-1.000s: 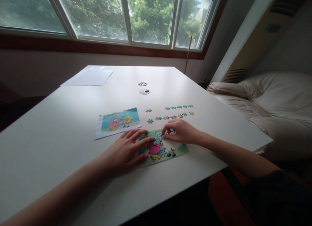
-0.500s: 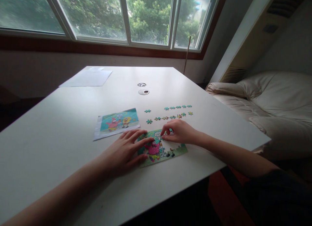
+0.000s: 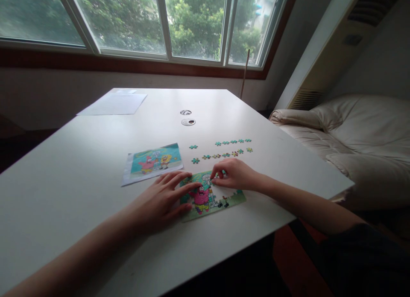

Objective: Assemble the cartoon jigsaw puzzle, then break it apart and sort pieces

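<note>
A partly assembled cartoon jigsaw puzzle [image 3: 201,198] lies on the table in front of me, showing a pink starfish and a pale figure. Its right middle has a white gap. My left hand [image 3: 171,193] rests flat over the puzzle's left side, fingers spread, index fingertip near the starfish. Over the upper middle, my right hand [image 3: 232,173] has thumb and index finger pinched together at the pale figure's head; what is between the fingertips is too small to make out. Behind it sit loose jigsaw pieces [image 3: 226,155] in two rows.
A printed reference picture [image 3: 155,159] lies left of the puzzle. White sheets of paper [image 3: 112,104] lie at the table's far left corner. Two round metal discs [image 3: 188,122] are set at the table's middle. A cream sofa [image 3: 361,135] stands to the right, beyond the table [image 3: 80,194].
Both hands stay nearly in place on the puzzle, the right one pinching at the same spot. The whole view has shifted very slightly.
</note>
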